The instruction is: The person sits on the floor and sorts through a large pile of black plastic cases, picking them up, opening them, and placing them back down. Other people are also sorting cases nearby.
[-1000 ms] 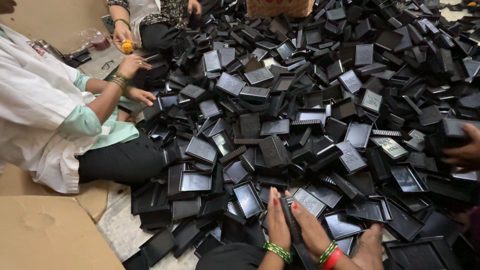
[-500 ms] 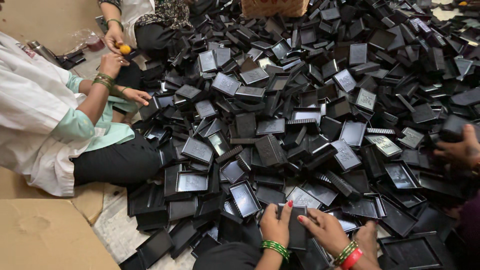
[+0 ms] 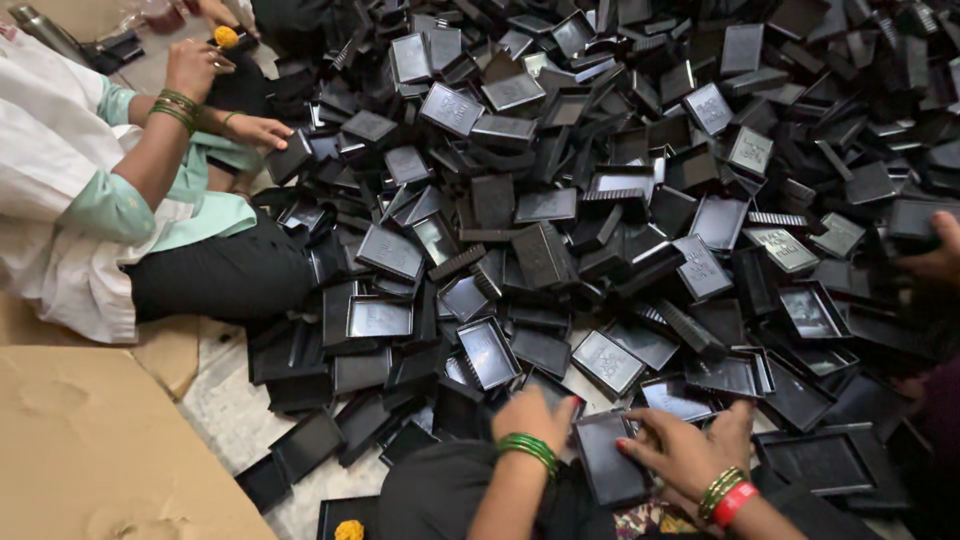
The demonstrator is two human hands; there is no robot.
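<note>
Near the pile point(image 3: 640, 200), both hands gripped one black tray point(image 3: 610, 460), left hand point(image 3: 535, 415) on its edge, right hand point(image 3: 690, 450) spread over it, fingers closed, mid-sorting.

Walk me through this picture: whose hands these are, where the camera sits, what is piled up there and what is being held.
There is no machine here, only people. The single picture comes from a camera worn on a person's head, looking down, so the two hands at the bottom edge are that person's own. The left hand, with green bangles, and the right hand, with green and red bangles, together hold a flat black plastic tray over the lap. Ahead lies a large heap of black plastic trays on the floor. At the left sits a co-worker in a white top, reaching into the heap; flattened cardboard lies beside them. Another person's hand shows at the right edge.
</note>
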